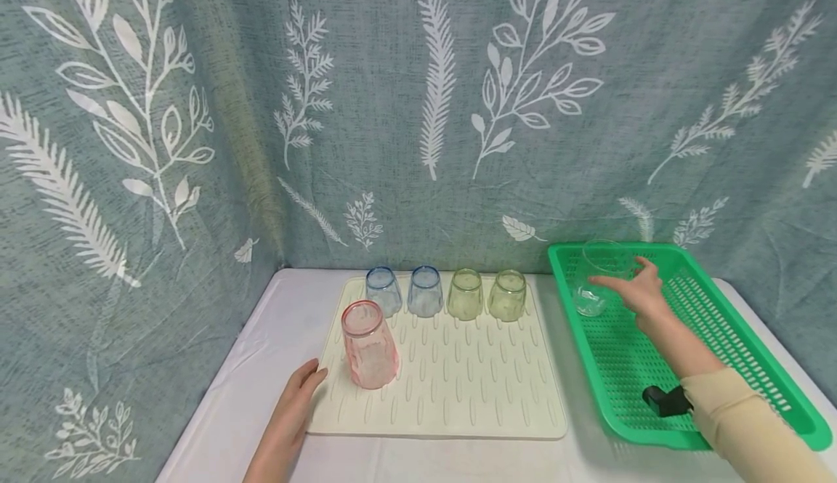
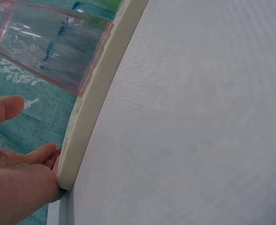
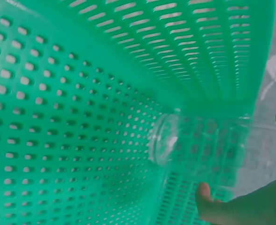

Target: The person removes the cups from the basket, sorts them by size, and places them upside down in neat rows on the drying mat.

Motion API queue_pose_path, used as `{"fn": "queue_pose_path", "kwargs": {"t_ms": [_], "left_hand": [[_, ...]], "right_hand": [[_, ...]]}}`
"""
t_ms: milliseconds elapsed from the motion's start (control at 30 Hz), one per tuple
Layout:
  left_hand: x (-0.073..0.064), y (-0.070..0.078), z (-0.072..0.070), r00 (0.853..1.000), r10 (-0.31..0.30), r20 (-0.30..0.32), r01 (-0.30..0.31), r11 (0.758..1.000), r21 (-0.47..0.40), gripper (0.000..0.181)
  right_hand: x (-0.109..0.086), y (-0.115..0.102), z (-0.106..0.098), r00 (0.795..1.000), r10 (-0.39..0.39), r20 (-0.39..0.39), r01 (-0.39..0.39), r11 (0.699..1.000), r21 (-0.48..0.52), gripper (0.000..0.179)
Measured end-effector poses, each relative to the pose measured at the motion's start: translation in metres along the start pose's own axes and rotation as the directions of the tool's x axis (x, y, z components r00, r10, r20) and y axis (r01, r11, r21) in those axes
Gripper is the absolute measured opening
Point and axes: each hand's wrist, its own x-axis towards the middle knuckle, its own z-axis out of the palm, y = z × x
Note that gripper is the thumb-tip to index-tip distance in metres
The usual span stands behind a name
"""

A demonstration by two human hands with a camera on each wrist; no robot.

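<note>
A tall clear glass (image 1: 591,300) stands upright in the far left corner of the green plastic basket (image 1: 591,367). My right hand (image 1: 637,288) reaches over it, thumb and fingers spread apart on either side. In the right wrist view, the thumb (image 3: 218,208) shows a gap from the glass wall. My left hand (image 1: 299,394) rests with loose fingers at the left edge of the cream ribbed drying mat (image 1: 458,381). Close to that hand, a tall pink glass (image 1: 371,352) sits upside down on the mat, its narrow end up.
Along the mat's back edge stand two blue glasses (image 1: 426,293) and two green glasses (image 1: 507,295), narrow ends up. The pink glass partly overlaps the leftmost blue one. A patterned curtain (image 1: 392,141) hangs behind the white table (image 1: 242,388). The basket's raised rim borders the right hand's space.
</note>
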Motion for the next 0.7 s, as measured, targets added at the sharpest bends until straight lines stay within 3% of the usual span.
{"fn": "queue_pose_path", "kwargs": {"t_ms": [300,700], "left_hand": [[-0.001,0.001,-0.001,1.0,0.001,-0.006,-0.001,1.0,0.015,0.073],[0.0,0.0,-0.001,1.0,0.007,-0.012,-0.006,0.999,0.034,0.072]], "right_hand": [[0.011,0.013,0.005,0.991,0.023,0.133,-0.02,0.999,-0.028,0.109],[0.016,0.018,0.009,0.976,0.061,0.208,-0.083,0.992,0.096,0.106]]}}
